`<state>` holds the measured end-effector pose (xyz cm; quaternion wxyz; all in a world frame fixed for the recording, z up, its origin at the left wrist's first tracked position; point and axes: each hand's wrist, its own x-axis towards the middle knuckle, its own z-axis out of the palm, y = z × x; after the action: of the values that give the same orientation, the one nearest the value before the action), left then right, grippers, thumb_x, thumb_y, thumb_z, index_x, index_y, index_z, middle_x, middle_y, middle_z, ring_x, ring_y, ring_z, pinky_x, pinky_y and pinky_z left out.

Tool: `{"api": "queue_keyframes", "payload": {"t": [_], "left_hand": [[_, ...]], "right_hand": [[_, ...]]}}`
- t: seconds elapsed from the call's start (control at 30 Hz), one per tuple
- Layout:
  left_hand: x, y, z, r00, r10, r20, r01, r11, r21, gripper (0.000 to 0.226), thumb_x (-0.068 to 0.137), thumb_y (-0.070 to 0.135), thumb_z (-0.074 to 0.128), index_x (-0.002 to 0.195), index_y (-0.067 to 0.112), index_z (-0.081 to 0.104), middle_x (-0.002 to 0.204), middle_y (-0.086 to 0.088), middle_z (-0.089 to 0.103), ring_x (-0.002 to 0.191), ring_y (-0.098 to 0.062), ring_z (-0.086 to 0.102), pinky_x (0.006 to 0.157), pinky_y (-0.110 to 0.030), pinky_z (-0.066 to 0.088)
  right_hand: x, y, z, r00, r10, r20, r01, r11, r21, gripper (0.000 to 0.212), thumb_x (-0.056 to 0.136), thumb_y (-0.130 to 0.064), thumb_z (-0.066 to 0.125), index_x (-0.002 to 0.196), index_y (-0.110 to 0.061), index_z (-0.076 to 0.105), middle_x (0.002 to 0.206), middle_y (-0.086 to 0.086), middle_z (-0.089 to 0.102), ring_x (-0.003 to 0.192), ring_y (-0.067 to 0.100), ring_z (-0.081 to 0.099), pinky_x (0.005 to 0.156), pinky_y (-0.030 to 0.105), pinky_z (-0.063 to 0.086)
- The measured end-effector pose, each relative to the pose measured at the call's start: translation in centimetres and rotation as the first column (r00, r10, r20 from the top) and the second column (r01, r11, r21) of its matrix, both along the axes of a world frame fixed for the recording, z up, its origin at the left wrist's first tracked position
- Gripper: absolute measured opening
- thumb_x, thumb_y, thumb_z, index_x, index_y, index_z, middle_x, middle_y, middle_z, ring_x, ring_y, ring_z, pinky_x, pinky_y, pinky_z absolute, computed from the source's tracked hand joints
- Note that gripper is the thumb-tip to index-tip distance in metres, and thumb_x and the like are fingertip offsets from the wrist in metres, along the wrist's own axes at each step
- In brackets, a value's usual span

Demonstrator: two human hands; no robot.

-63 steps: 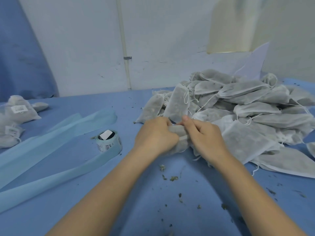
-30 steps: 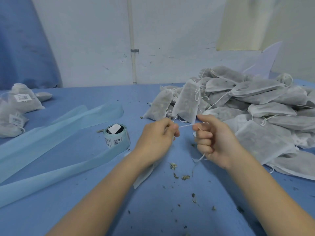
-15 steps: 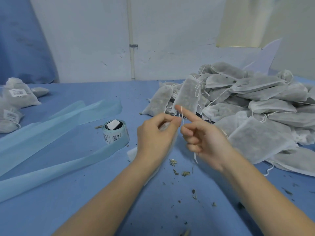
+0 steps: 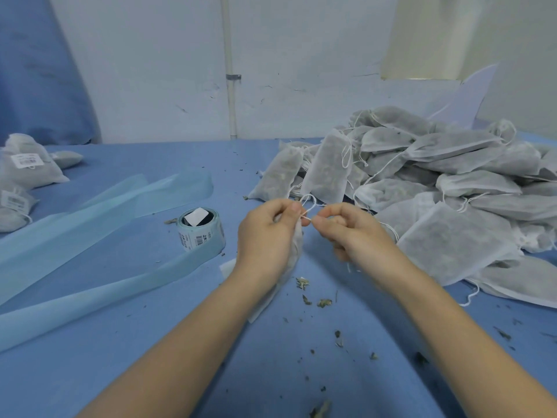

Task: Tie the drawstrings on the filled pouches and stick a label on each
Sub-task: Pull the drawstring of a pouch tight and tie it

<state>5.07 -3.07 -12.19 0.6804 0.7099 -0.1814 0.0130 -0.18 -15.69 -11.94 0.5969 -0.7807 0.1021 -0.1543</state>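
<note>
Tying is under way on one pouch (image 4: 291, 254), held at the middle of the counter (image 4: 126, 351): the left hand (image 4: 265, 236) grips its neck while both hands pinch the drawstring (image 4: 306, 206) looped between them, the right hand (image 4: 349, 233) with fingers curled. A few labelled pouches (image 4: 27, 170) lie at nine o'clock; a large unlabelled heap (image 4: 437, 188) at two o'clock looks left to do, the label roll (image 4: 200, 229) waiting at ten o'clock. The pouch is mostly hidden behind the left hand, and whether a knot has formed I cannot tell.
</note>
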Motion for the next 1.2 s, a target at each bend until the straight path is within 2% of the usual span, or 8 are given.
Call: {"api": "queue_keyframes", "payload": {"t": [0.13,0.23,0.37,0.53,0.8,0.9,1.03,1.2], "left_hand": [[-0.5,0.3,0.1,0.989,-0.082,0.121,0.069,0.992,0.102,0.024,0.091,0.021,0.058,0.069,0.027,0.066,0.059,0.018,0.063,0.059,0.004,0.056,0.064,-0.012,0.042],[-0.8,0.3,-0.1,0.938,-0.123,0.325,0.017,0.951,0.308,0.018,0.09,0.028,0.058,0.075,0.025,0.067,0.072,0.008,0.065,0.074,-0.005,0.059,0.07,-0.02,0.043],[-0.7,0.4,-0.5,0.687,-0.146,0.712,-0.308,0.829,0.467,0.018,0.09,0.017,0.056,0.081,0.013,0.071,0.069,0.0,0.062,0.068,-0.022,0.059,0.067,-0.029,0.036],[-0.7,0.0,-1.5,0.542,-0.062,0.838,-0.491,0.786,0.375,0.025,0.089,0.015,0.05,0.073,0.009,0.068,0.064,-0.003,0.06,0.059,-0.024,0.058,0.064,-0.033,0.037],[-1.3,-0.6,-0.7,0.83,0.019,0.558,-0.31,0.847,0.432,0.02,0.095,0.023,0.051,0.089,0.01,0.064,0.084,-0.002,0.065,0.08,-0.022,0.057,0.079,-0.032,0.038],[-1.2,-0.7,-0.4,0.916,0.065,0.396,-0.224,0.902,0.37,0.023,0.095,0.032,0.05,0.09,0.015,0.065,0.086,0.004,0.067,0.085,-0.014,0.059,0.08,-0.032,0.043],[-1.1,-0.5,-0.2,0.975,-0.008,0.222,-0.057,0.957,0.285,0.022,0.095,0.028,0.049,0.081,0.02,0.064,0.067,0.016,0.061,0.065,0.008,0.054,0.059,-0.009,0.038],[-1.2,-0.2,-0.7,0.96,-0.126,0.248,0.038,0.943,0.331,0.021,0.097,0.023,0.046,0.079,0.027,0.057,0.067,0.019,0.059,0.065,0.012,0.053,0.06,-0.007,0.036]], "right_hand": [[-0.6,-0.7,0.3,1.0,0.019,0.017,-0.019,0.999,-0.032,0.016,0.083,-0.031,0.071,0.085,-0.017,0.078,0.052,-0.002,0.04,0.046,0.015,0.025,0.041,0.021,0.019],[-0.6,-1.3,0.6,1.0,-0.008,-0.015,0.008,1.0,-0.007,0.024,0.072,-0.041,0.076,0.077,-0.018,0.078,0.048,-0.003,0.027,0.045,0.014,0.02,0.04,0.022,0.017],[-0.5,-1.8,0.4,0.997,0.037,-0.068,-0.029,0.993,0.119,0.022,0.072,-0.034,0.077,0.057,-0.02,0.074,0.053,-0.006,0.028,0.047,0.011,0.02,0.041,0.019,0.019],[-0.5,-2.0,0.5,0.992,0.095,-0.085,-0.062,0.942,0.331,0.028,0.066,-0.045,0.077,0.061,-0.017,0.076,0.056,-0.008,0.041,0.047,0.008,0.024,0.044,0.02,0.018],[-0.6,-1.3,0.2,1.0,-0.016,-0.024,0.019,0.989,0.143,0.015,0.07,-0.031,0.075,0.081,-0.022,0.08,0.056,-0.006,0.029,0.05,0.01,0.026,0.048,0.023,0.024],[-0.6,-0.9,0.3,1.0,0.0,0.014,-0.004,0.971,0.24,0.011,0.079,-0.02,0.07,0.072,-0.017,0.079,0.062,-0.003,0.031,0.049,0.009,0.027,0.044,0.02,0.026],[-0.5,-0.2,0.6,0.994,0.091,0.055,-0.106,0.816,0.568,0.017,0.078,-0.009,0.065,0.063,-0.01,0.072,0.055,-0.005,0.038,0.043,0.005,0.024,0.036,0.014,0.022],[-0.5,0.6,0.8,0.983,0.139,0.12,-0.18,0.595,0.784,0.01,0.067,-0.012,0.063,0.062,-0.008,0.071,0.053,-0.003,0.04,0.038,0.004,0.025,0.035,0.011,0.021]]}}
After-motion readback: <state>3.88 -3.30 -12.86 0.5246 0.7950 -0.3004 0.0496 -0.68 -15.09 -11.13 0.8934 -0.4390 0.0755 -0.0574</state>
